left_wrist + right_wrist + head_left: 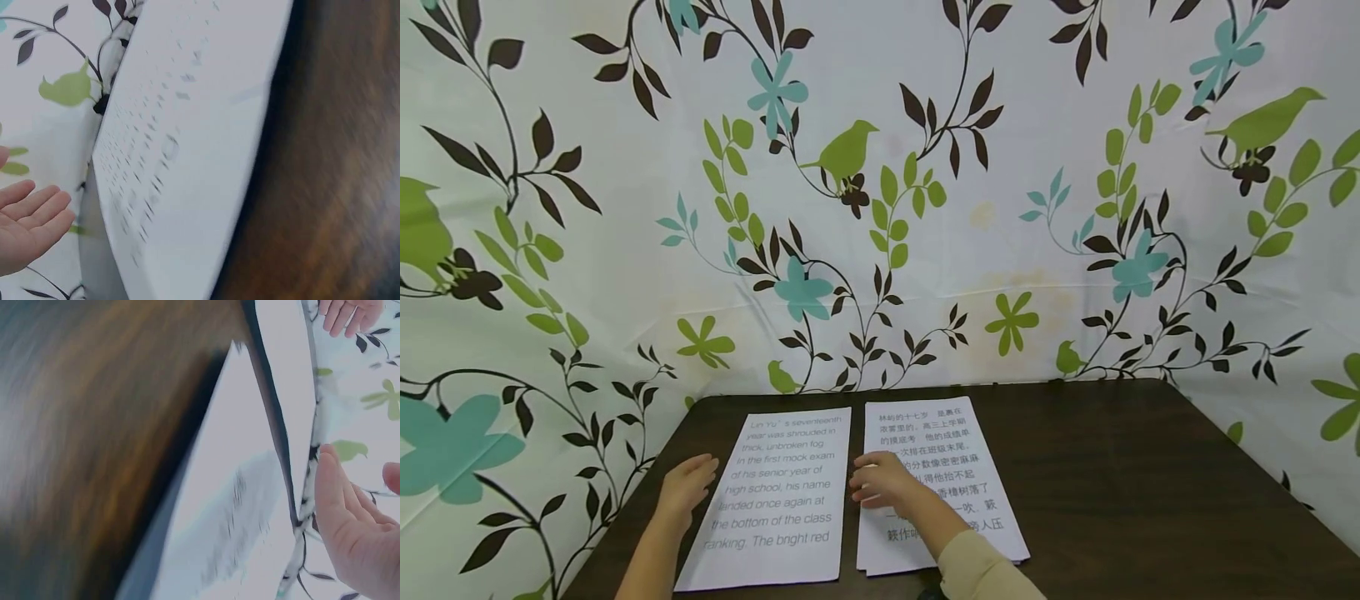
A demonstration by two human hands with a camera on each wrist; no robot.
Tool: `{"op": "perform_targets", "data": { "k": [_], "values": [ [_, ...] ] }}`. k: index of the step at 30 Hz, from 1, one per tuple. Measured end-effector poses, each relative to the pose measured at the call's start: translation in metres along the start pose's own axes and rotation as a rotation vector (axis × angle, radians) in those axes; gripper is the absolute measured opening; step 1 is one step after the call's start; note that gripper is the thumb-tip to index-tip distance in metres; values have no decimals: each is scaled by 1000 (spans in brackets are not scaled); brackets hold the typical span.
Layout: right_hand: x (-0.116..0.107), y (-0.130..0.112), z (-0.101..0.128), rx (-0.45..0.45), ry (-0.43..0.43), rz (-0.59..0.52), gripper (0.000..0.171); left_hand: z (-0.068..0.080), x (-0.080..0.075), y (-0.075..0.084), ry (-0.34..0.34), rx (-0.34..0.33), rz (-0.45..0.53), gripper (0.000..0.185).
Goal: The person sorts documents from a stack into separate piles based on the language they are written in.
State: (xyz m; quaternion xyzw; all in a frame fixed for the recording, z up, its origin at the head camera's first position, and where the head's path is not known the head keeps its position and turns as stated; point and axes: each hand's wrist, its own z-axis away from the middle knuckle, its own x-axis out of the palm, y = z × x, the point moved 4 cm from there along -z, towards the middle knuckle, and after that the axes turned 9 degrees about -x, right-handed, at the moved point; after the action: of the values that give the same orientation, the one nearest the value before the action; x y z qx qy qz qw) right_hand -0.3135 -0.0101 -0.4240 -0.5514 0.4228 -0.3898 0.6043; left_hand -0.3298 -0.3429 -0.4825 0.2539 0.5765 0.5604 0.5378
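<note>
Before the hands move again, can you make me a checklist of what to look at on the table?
1. Left hand open, at the left edge of the English sheet: ok.
2. Right hand resting on the Chinese sheet: ok.
3. Sheets lying side by side, not overlapping: ok.
4. Both sheets fully on the table: ok.
5. More pages under the Chinese sheet: cannot tell.

Dark wooden table point(1112, 483); English sheet point(775, 500) and Chinese sheet point(936, 433) flat, side by side.
</note>
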Motion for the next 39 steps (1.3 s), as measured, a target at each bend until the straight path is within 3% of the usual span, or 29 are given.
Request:
{"op": "perform_targets", "data": {
  "k": [7,18,28,32,39],
  "values": [
    [-40,-8,2,-11,10,65,40,-13,20,14,-27,30,57,76],
    [-87,-23,5,-38,72,116,41,-43,71,25,-55,8,128,63],
    [-123,-32,15,-34,155,161,38,-44,113,43,-99,43,200,48],
    [-137,-34,18,-34,200,177,37,-30,131,54,-149,62,201,51],
    [-155,-27,30,-26,267,183,39,50,141,108,-249,43,192,50]
  ]
}}
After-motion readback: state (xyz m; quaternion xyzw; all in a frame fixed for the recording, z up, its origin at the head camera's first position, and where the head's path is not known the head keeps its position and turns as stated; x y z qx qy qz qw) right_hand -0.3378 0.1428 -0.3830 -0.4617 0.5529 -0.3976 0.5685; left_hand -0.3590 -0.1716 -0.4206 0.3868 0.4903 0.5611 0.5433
